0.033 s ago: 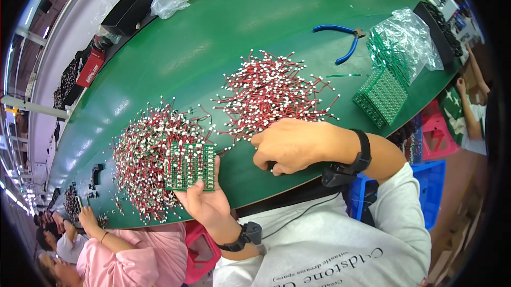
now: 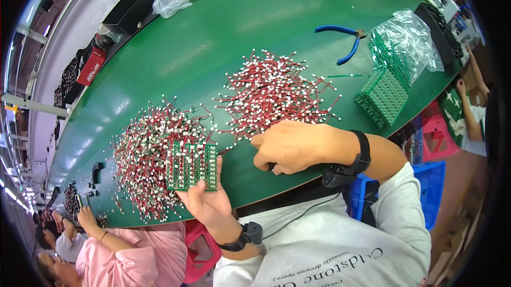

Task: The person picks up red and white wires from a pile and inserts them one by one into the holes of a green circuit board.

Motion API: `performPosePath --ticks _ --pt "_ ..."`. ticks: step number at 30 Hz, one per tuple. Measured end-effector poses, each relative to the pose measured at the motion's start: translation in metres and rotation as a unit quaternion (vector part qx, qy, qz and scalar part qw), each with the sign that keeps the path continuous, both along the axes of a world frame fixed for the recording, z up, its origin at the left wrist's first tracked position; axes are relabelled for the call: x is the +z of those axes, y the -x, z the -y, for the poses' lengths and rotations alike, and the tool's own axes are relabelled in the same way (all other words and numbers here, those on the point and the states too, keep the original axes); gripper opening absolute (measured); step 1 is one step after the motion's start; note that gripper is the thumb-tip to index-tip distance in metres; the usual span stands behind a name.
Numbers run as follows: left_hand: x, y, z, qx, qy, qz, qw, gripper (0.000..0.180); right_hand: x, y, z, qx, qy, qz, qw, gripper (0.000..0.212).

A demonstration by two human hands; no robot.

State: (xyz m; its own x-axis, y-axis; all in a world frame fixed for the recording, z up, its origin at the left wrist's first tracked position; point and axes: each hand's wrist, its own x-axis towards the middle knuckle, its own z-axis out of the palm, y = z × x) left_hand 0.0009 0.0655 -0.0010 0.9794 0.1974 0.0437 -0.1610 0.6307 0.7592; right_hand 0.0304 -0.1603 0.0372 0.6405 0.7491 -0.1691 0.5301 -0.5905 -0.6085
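Observation:
A green circuit board panel with rows of small white parts lies in my left hand. My left thumb presses on its near edge, and red wires run across its left portion. The board overlaps the right side of a heap of red wires with white connectors. My right hand is curled, knuckles up, at the near edge of a second pile of red connector wires. A small dark bit shows under its fingers; what they hold is hidden.
Blue-handled cutting pliers lie toward the back right. Nearer stands a stack of green board panels, beside thin green strips and a clear plastic bag. A person in pink works at my left along the green table.

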Motion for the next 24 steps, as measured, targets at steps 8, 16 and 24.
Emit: performPosePath --ticks 8,16,24 --pt "0.005 0.004 -0.002 -0.114 0.092 -0.005 0.989 0.087 -0.016 -0.007 -0.014 0.056 -0.143 0.123 0.980 0.010" --pt "-0.001 0.016 0.000 -0.200 0.226 0.004 0.953 0.087 0.009 -0.022 -0.016 -0.180 -0.289 0.053 0.939 0.010" --pt "-0.008 0.017 -0.001 -0.288 0.291 0.026 0.912 0.076 0.000 -0.006 -0.004 -0.300 -0.293 0.033 0.907 0.012"
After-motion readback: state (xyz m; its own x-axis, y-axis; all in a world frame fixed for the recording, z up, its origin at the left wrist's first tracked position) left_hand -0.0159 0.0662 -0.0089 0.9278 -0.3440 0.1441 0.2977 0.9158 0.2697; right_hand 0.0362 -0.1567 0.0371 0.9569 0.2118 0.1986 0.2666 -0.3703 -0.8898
